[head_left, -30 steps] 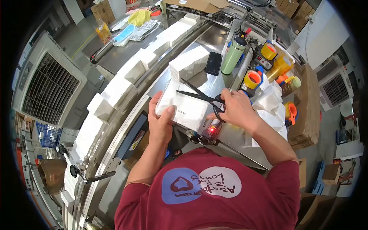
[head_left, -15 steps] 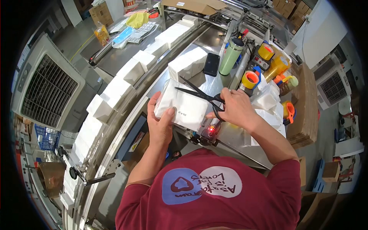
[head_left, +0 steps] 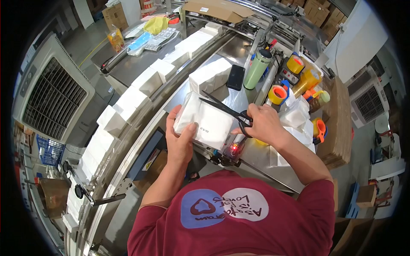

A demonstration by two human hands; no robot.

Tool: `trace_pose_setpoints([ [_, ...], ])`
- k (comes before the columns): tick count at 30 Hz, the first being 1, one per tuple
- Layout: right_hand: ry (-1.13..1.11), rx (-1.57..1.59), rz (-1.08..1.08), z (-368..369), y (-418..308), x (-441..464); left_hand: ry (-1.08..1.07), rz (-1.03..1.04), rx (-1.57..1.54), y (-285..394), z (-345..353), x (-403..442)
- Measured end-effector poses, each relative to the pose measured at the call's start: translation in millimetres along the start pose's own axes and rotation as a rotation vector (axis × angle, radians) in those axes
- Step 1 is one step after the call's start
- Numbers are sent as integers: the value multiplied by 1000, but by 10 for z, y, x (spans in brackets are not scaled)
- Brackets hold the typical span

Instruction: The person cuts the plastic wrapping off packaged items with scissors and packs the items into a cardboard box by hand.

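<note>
My left hand [head_left: 181,138] grips a white, plastic-wrapped packet [head_left: 211,121] from its left side, with the thumb on the top face near small dark printed marks. In my right hand [head_left: 265,123] is a pair of black scissors [head_left: 228,112], with fingers through the handle loops. The blades are a little apart and point left across the packet's far upper part. I cannot tell whether they touch the wrapping. Just beyond the packet stands a row of white packs [head_left: 210,76] on the metal table.
A black phone [head_left: 235,77] and a green flask [head_left: 258,70] stand beyond my hands. Tape rolls [head_left: 278,94] and crumpled white wrapping [head_left: 294,112] lie to the right. On the left a conveyor carries many white packs [head_left: 130,100]. A red-lit device [head_left: 234,148] sits at the table's near edge.
The scissor blades have come closer together, and my right hand's fingers have closed in on the handles. The packet has shifted slightly to the right and nearer in view.
</note>
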State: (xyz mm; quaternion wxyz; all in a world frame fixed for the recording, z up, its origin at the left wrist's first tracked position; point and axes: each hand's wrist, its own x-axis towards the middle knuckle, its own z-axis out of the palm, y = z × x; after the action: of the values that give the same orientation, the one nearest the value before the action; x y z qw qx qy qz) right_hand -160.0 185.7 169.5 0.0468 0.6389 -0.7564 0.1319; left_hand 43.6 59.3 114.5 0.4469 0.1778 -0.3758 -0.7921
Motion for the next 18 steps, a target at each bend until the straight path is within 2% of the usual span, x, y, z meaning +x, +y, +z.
trace_pose_setpoints([
  [12, 118, -104, -119, 124, 124, -25, 0, -3, 4, -20, -25, -12],
  [18, -29, -27, -26, -24, 23, 11, -7, -5, 15, -33, -32, -31],
])
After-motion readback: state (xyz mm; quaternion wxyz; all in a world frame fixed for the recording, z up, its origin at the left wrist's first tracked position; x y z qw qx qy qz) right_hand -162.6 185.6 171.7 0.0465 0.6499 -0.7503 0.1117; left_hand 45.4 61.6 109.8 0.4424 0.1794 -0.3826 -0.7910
